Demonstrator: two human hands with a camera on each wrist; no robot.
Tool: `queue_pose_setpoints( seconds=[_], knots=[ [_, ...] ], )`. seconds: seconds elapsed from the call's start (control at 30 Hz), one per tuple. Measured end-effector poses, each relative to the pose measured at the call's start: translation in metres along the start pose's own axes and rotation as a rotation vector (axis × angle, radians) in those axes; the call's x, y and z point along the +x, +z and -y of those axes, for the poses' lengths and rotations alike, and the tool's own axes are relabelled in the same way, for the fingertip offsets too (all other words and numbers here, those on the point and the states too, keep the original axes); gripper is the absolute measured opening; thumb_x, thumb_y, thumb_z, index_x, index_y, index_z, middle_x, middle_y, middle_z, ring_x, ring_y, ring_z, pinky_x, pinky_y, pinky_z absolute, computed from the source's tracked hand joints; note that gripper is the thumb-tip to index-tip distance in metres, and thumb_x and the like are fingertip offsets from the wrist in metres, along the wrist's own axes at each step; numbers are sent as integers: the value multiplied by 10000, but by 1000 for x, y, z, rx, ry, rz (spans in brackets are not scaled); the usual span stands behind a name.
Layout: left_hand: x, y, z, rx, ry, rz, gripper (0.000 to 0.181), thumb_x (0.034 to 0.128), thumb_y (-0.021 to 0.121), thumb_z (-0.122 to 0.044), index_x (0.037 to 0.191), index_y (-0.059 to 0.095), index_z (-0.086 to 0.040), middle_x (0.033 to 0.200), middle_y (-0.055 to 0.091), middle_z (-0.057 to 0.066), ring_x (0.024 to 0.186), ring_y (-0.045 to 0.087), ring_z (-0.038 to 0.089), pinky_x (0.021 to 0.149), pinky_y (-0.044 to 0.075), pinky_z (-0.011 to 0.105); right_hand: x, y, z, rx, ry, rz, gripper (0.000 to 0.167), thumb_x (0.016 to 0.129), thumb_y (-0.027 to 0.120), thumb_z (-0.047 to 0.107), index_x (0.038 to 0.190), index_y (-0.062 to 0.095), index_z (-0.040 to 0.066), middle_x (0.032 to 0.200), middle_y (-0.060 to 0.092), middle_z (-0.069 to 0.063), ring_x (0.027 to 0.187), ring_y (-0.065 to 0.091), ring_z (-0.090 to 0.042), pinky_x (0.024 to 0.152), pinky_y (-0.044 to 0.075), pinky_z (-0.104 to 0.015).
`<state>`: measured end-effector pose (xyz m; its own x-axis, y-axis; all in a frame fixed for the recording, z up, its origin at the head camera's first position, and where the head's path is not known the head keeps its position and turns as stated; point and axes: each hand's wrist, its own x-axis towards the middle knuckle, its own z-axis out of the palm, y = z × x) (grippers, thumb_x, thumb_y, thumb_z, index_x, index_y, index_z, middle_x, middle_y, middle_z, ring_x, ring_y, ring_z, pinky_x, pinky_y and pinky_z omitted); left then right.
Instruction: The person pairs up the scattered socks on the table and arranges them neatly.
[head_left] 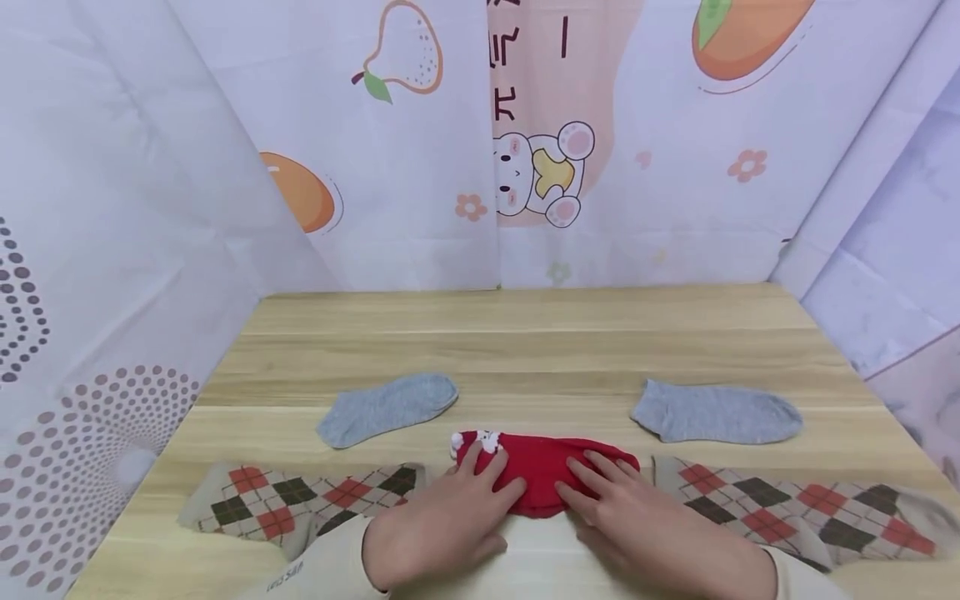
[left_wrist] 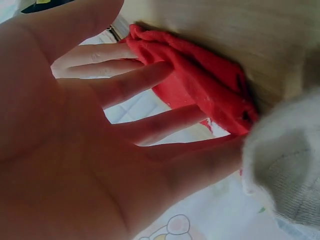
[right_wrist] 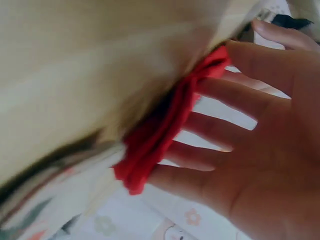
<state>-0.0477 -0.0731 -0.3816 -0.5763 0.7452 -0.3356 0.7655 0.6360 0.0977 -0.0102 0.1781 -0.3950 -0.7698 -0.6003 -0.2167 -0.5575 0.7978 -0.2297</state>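
Observation:
A red sock [head_left: 536, 467] with a white fluffy decoration lies at the middle of the table near the front, under both hands. My left hand [head_left: 450, 517] rests its spread fingertips on the sock's left part, beside the decoration. On the right part rest the spread fingers of my right hand [head_left: 637, 517]. In the left wrist view the fingers of the left hand [left_wrist: 115, 115] touch the bunched red cloth [left_wrist: 200, 80]. The right wrist view shows the right hand [right_wrist: 250, 125] with straight, parted fingers against the folded red sock [right_wrist: 165, 125].
Grey socks lie behind, one left [head_left: 390, 408] and one right [head_left: 716, 412]. Argyle socks lie at the front left [head_left: 277, 504] and front right [head_left: 810, 508], partly beneath my forearms. A printed curtain [head_left: 420, 167] hangs at the wooden table's [head_left: 525, 333] back edge.

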Motion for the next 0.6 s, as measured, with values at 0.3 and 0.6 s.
queue_pose_setpoints(
  seconds=[0.3,0.6],
  knots=[
    [12,-3,13,-6,79,-53,610,929,656,-462,1436,476,-173,1502,440,114,1350,428,407,1032,456,483,8,-7,-21,31,-64,-115,438,963,646,349,1334,640,116,1408,559,-153,1339,467,-390,1031,421,-572],
    [34,-11,30,-20,62,-46,689,894,689,-486,1451,459,-152,1513,414,146,1366,385,455,1009,475,485,30,-12,-43,30,-105,-166,392,950,675,294,1279,669,82,1321,625,-148,1291,519,-393,1025,441,-540]
  ],
)
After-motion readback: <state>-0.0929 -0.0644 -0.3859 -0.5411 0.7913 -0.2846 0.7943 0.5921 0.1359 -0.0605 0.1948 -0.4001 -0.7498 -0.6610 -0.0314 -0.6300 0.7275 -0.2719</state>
